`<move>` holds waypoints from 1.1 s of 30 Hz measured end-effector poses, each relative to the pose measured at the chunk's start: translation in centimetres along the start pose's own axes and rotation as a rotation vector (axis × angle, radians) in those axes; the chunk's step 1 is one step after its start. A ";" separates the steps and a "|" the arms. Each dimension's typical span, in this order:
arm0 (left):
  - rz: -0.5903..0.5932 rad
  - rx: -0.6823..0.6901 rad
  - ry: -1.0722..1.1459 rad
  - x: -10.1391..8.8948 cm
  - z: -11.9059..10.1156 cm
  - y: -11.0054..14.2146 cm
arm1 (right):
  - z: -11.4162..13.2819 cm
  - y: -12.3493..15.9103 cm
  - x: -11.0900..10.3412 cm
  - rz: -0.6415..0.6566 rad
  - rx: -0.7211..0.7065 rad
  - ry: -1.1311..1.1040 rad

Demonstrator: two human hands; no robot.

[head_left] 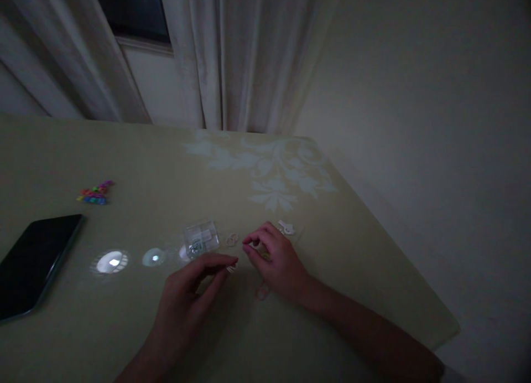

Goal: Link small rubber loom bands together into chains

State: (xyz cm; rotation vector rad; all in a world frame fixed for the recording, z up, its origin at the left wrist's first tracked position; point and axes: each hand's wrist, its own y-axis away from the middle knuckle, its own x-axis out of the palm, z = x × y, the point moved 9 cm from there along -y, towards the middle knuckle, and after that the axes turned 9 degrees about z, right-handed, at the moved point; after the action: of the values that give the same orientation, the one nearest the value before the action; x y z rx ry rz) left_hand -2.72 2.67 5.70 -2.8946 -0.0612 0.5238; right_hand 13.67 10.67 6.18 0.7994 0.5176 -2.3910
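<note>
Thumb and fingertips of my left hand [193,291] are closed on a small white piece [232,268] with a ridged or looped look; its kind is too small to make out. Just beyond it, my right hand [276,255] hovers with thumb and forefinger pinched together, and whatever is between them is too small to see. A clear plastic box [210,240] lies behind my left hand, with pale pinkish loops [231,239] beside it. Another pinkish loop [262,291] is below my right hand. Past my right knuckles sits a white, key-like piece [286,227].
A pile of small multicoloured pieces [96,193] lies on the left of the table [145,327]. Nearer the left edge is a dark tablet or phone [37,261]. Curtains [249,56] hang behind the table, and a bare wall [415,123] rises along its right edge.
</note>
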 end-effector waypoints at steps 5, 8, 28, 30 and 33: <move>-0.114 -0.097 0.096 -1.2 0.9 0.1 | -0.6 -4.4 2.0 0.225 0.039 0.320; -0.225 -0.148 0.101 -2.5 1.2 0.1 | -0.2 -5.8 3.3 0.339 -0.010 0.426; -0.146 -0.229 0.055 -2.3 2.6 0.8 | 0.6 -5.3 3.5 0.519 -0.159 0.356; -0.142 -0.203 0.035 -2.4 2.4 0.7 | 1.0 -5.4 3.2 0.517 -0.175 0.354; -0.156 -0.144 0.020 -2.6 1.6 0.4 | 1.8 -5.6 2.0 0.488 -0.148 0.214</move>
State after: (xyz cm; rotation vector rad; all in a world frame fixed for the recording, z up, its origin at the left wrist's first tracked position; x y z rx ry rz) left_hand -5.71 2.40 5.04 -3.0002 -0.3322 0.4802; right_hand 8.17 13.27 7.28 0.9909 0.5072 -1.8125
